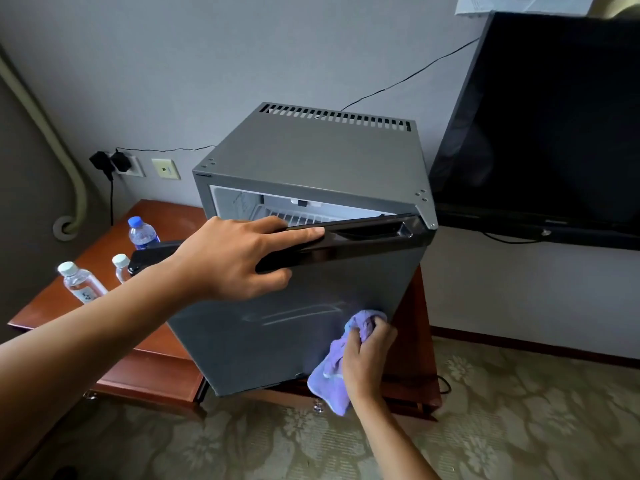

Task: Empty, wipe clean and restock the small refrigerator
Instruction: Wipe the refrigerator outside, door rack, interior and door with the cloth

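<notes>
A small grey metal refrigerator stands on a reddish-brown wooden cabinet against a pale grey wall, its door swung partly open toward the near left — the white interior and a wire shelf show through the gap at the top. The person's left hand grips the door's glossy black top edge, fingers held close together and laid flat along the upper side, thumb curled underneath. Lower down and to the right, the right hand clutches a bunched lilac microfibre cloth against the grey face of the door, fingers curled round the fabric; a loose corner of the cloth hangs below the door's bottom edge. Faint streaks mark the door's face just left of the cloth.

On the cabinet top to the left of the refrigerator stand three clear plastic water bottles (one with a blue cap, two with white caps), partly hidden behind the left forearm. A black flat-screen television fills the far right. A black power cord runs up the wall behind the refrigerator — two black plugs sit in a wall socket at far left. Patterned beige carpet covers the near floor.
</notes>
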Tool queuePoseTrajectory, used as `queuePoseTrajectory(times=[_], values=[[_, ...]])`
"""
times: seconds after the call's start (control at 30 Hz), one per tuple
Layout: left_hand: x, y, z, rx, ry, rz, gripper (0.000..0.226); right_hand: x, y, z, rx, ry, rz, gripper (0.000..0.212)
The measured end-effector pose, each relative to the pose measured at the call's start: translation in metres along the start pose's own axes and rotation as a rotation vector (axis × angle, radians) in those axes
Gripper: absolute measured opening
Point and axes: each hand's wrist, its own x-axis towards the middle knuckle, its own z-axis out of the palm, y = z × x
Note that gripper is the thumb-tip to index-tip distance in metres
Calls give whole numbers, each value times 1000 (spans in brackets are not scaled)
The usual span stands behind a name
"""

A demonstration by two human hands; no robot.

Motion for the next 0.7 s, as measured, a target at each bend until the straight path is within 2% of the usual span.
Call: queuePoseTrajectory(times=[0.17, 0.27, 0.33, 0.43, 0.5, 0.6, 0.7], values=[[-2, 1, 1, 3, 8, -3, 63, 12, -89, -3, 69, 207, -383, 15], [-1, -1, 2, 8, 1, -13, 61, 12, -79, 3, 42, 162, -454, 20], [1, -3, 2, 8, 2, -14, 60, 0, -29, 17, -69, 43, -393, 24], [3, -4, 2, 3, -10, -5, 59, -18, 50, 29, -298, -127, -123, 31], [2, -5, 3, -3, -17, 2, 59, -18, 73, 28, -378, -207, 20, 28], [2, -5, 2, -12, -18, 2, 59, -16, 56, 26, -275, -200, 55, 21], [4, -7, 3, 6, -1, 21, 60, -17, -8, 22, -100, -73, -119, 21]])
